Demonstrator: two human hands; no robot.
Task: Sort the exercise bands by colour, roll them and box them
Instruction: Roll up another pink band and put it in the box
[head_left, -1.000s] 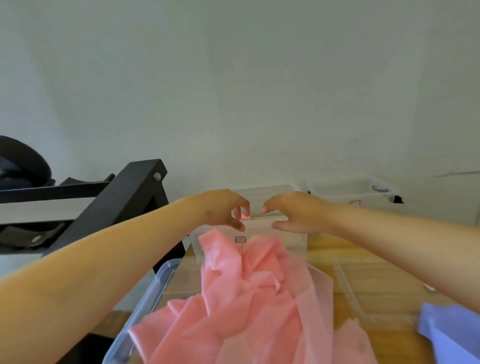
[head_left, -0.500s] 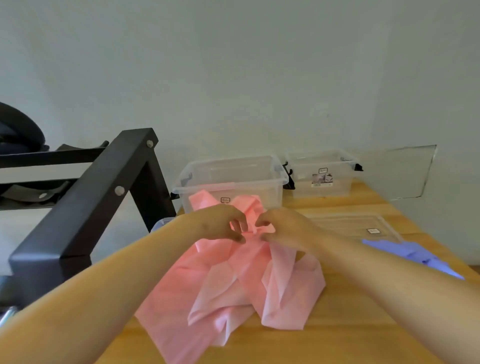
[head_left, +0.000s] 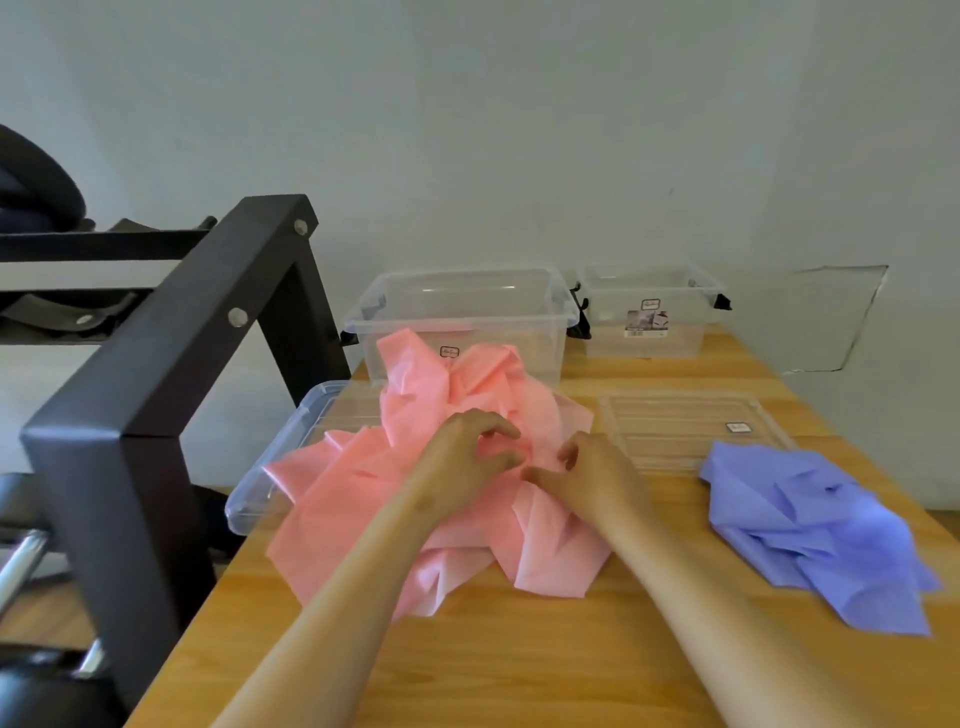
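Pink band (head_left: 415, 400): limp, light, crumpled under fingertips.
Left hand (head_left: 467, 460), right hand (head_left: 597, 480): curled, pinching folds.
Best grip: probably a free edge.

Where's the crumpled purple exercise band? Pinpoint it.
Head view: the crumpled purple rubber exercise band lies on the right side of the wooden table, at the near edge of the flat clear plastic lid.

the left hand (head_left: 467, 457) and right hand (head_left: 592, 478), which a second ago lifted the pink band (head_left: 363, 499) high, have come down, and it now lies heaped on the table (head_left: 519, 649).
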